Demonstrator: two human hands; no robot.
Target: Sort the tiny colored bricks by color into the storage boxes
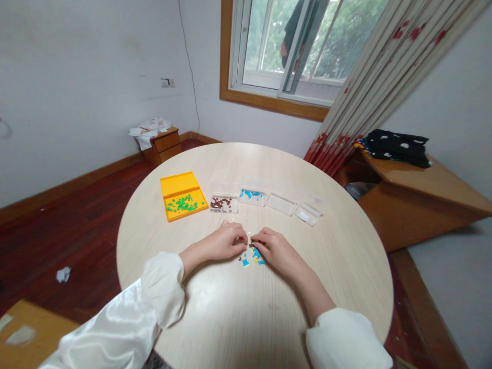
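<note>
"Where are our small bricks [256, 253]?"

"Right of the yellow case [179, 183] and nearer us, beside our right hand [274, 247]; its fingertips meet around a brown piece [252, 245], though we can't tell how firmly"

"Our left hand [229, 241]?"

"Also right of the case, fingers curled, contents hidden; we'd best pinch lightly and align edges before pressing"

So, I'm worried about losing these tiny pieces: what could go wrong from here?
The loose pieces lie right by the left hand and the right hand, so a careless brush might scatter them across the table.
The yellow case lies open, so a knock could spill its green pieces.
If any brown pieces fell, they could be hard to spot on the dark red floor.
</note>
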